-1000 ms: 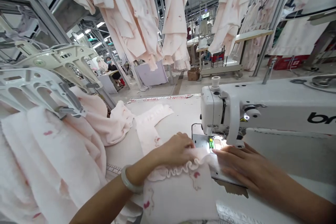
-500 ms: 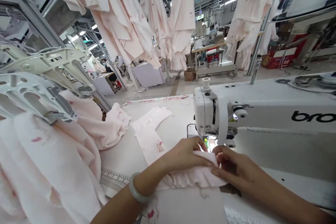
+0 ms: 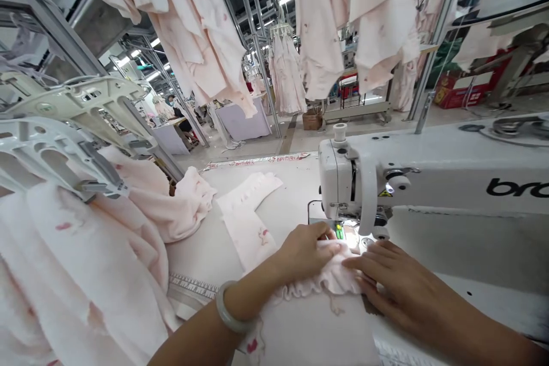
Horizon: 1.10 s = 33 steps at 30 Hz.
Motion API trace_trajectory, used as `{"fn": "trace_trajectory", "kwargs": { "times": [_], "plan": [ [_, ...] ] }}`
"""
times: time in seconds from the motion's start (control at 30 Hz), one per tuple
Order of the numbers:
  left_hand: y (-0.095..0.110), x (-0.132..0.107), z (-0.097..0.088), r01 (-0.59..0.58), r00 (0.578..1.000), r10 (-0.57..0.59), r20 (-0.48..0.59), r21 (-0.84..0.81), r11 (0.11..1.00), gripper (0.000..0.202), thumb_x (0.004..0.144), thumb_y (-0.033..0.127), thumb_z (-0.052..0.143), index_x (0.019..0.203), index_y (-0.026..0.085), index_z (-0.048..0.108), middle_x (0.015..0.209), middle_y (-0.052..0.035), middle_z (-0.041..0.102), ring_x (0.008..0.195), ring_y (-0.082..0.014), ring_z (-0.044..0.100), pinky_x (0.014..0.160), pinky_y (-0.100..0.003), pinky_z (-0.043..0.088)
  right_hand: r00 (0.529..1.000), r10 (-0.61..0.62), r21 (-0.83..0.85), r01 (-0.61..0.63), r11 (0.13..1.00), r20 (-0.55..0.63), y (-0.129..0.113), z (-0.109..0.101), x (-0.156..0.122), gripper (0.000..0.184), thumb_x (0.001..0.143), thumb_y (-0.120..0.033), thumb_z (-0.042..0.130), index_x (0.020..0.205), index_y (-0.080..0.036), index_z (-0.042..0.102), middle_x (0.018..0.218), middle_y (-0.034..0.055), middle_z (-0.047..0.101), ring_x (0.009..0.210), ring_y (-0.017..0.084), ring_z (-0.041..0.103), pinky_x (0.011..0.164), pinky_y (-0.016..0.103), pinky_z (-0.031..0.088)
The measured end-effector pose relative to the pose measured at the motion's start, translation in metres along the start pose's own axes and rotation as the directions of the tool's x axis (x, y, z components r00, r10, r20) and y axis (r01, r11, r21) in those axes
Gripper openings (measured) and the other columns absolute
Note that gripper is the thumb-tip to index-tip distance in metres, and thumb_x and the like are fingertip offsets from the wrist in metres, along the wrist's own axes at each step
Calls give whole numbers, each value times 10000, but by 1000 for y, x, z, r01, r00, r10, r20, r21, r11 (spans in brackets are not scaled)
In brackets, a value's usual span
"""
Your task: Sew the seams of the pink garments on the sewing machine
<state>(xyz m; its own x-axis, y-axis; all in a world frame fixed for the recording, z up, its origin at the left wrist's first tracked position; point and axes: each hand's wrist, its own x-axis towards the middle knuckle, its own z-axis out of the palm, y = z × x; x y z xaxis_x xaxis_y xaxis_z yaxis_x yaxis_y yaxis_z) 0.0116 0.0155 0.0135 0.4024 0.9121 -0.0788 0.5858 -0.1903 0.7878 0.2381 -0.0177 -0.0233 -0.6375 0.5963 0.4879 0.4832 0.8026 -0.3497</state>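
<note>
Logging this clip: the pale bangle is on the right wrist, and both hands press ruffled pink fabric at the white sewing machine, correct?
The pale bangle is on the left wrist, as the head view shows. The left hand and the right hand do press the ruffled pink fabric at the white sewing machine.

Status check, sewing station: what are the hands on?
Left hand on ruffled pink fabric at the sewing machine. Right hand spread, fingertips on the ruffle. Loose fabric strip behind them.
</note>
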Motion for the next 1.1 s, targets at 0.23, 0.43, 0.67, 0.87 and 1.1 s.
{"fn": "trace_trajectory", "kwargs": {
  "times": [0.23, 0.43, 0.67, 0.87, 1.1],
  "plan": [
    [-4, -3, 8, -6, 997, 25, -69, 263, 965, 212, 969, 368, 665, 1118, 218, 667, 1066, -54, 746, 971, -251, 690, 865, -362, 529, 989, -129, -147, 138, 980, 70, 5, -8, 2, 166, 1049, -299, 568, 1174, -244, 663, 1168, 68, 730, 1109, 275, 672, 943, 458, 521],
    [-17, 0, 11, -305, 927, 369, -64, 443, 843, 121, 967, 119, 585, 1032, 168, 675, 1114, -103, 710, 1068, -241, 671, 955, -361, 558, 986, -167, -218, 168, 961, 25, 15, 0, 0, 306, 1052, -330, 586, 1339, -229, 627, 1288, 81, 730, 1165, 258, 679, 985, 444, 512],
    [-18, -26, 13, -509, 836, 521, 173, 601, 617, 294, 1013, 151, 488, 1251, 83, 648, 1295, -174, 709, 1212, -289, 662, 1087, -444, 538, 984, -180, -267, 179, 947, 21, 15, 1, -3, 441, 1058, -333, 581, 1477, -197, 552, 1389, 105, 699, 1233, 246, 675, 1040, 449, 500],
    [-29, -23, 8, -534, 825, 521, 220, 606, 590, 434, 1056, 172, 414, 1457, 64, 541, 1464, -194, 642, 1418, -305, 567, 1188, -471, 476, 987, -162, -307, 148, 940, -19, 18, 2, 1, 432, 1089, -360, 535, 1491, -204, 553, 1362, 89, 720, 1160, 246, 710, 972, 429, 494],
    [-21, -12, -6, -549, 828, 488, 277, 578, 603, 395, 1047, 147, 441, 1409, 70, 579, 1434, -177, 659, 1403, -286, 575, 1210, -427, 454, 987, -157, -342, 141, 929, -19, 20, -1, 4, 368, 1113, -358, 493, 1442, -218, 579, 1227, 34, 772, 1045, 216, 743, 983, 426, 451]
  ]
}}
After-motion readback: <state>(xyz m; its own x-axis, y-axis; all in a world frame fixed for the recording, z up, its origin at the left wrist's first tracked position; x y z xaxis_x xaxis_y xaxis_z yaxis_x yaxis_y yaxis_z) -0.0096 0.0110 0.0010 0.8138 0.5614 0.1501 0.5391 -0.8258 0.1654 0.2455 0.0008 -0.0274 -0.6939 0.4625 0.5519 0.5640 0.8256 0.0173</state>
